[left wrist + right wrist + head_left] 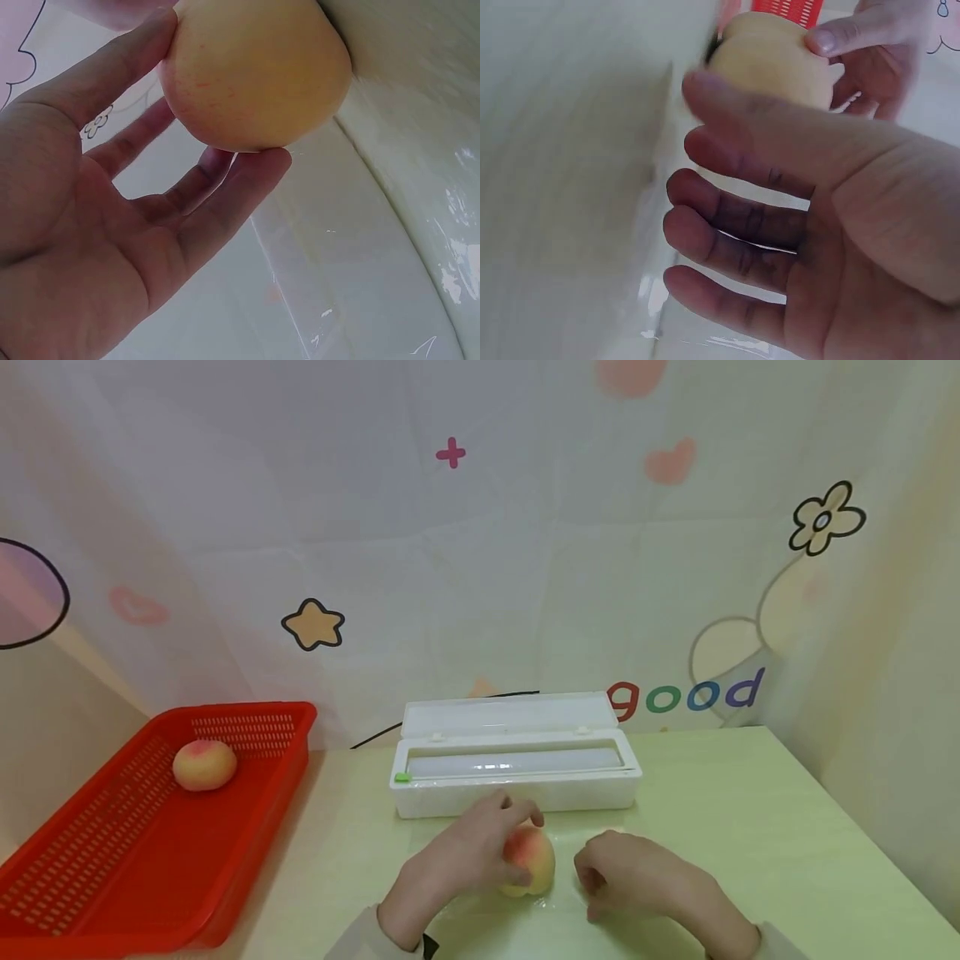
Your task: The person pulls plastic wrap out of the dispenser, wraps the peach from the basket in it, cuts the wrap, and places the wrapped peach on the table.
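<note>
A yellow peach with a red blush rests on clear film spread over the table. My left hand grips it from the left, thumb on the near side and fingers on the far side; the left wrist view shows the fingertips against the peach. Just right of the peach, my right hand is held low over the film with its fingers bent. In the right wrist view the right hand has nothing in its palm, its fingers loosely curved beside the film's shiny edge.
Behind the hands stands a white film box with its lid raised, a roll inside and a green slider at its left. At the left is a red basket holding another peach. A patterned curtain hangs behind the table.
</note>
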Available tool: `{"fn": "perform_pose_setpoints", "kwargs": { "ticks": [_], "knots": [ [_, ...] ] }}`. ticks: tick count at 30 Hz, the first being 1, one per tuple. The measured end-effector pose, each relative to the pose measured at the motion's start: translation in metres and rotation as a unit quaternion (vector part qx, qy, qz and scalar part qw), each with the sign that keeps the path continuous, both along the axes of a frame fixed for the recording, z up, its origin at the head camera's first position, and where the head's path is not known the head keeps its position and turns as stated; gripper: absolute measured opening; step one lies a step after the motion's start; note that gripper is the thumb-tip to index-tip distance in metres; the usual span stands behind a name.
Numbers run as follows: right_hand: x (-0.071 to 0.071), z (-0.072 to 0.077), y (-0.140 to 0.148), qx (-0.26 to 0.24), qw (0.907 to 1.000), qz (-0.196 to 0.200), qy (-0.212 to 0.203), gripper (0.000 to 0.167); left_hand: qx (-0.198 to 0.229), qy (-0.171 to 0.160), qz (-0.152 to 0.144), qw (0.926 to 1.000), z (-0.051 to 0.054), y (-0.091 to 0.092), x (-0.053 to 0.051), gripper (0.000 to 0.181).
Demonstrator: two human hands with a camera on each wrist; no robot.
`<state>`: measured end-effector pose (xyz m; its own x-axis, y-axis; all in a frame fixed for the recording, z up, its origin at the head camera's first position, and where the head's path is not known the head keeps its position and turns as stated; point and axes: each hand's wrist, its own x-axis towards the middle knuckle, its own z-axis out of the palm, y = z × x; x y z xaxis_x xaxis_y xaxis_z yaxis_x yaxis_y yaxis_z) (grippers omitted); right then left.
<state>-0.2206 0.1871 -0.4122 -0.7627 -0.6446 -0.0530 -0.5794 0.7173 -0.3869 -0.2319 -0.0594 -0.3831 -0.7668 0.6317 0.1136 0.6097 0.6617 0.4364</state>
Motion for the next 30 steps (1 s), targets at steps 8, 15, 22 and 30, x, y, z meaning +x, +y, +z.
{"fn": "perform_pose_setpoints", "kwargs": {
  "ticks": [8, 15, 22, 30],
  "knots": [
    [0.001, -0.006, -0.001, 0.005, 0.9998, 0.007, 0.016, 0.034, -0.015, 0.009, 0.005, 0.9998, 0.003, 0.001, 0.003, 0.042],
    [0.001, -0.004, -0.002, -0.001, 1.0, -0.004, 0.009, 0.032, -0.029, 0.014, 0.005, 0.9995, 0.003, 0.002, 0.004, 0.052],
    [-0.002, 0.005, -0.004, -0.037, 0.9993, -0.01, 0.004, 0.026, -0.073, 0.017, 0.014, 0.9971, -0.002, 0.006, 0.008, 0.076],
    [-0.005, 0.01, -0.006, -0.08, 0.9948, -0.018, 0.059, 0.023, -0.111, 0.052, 0.021, 0.9923, -0.005, 0.01, 0.012, 0.1]
  ]
}}
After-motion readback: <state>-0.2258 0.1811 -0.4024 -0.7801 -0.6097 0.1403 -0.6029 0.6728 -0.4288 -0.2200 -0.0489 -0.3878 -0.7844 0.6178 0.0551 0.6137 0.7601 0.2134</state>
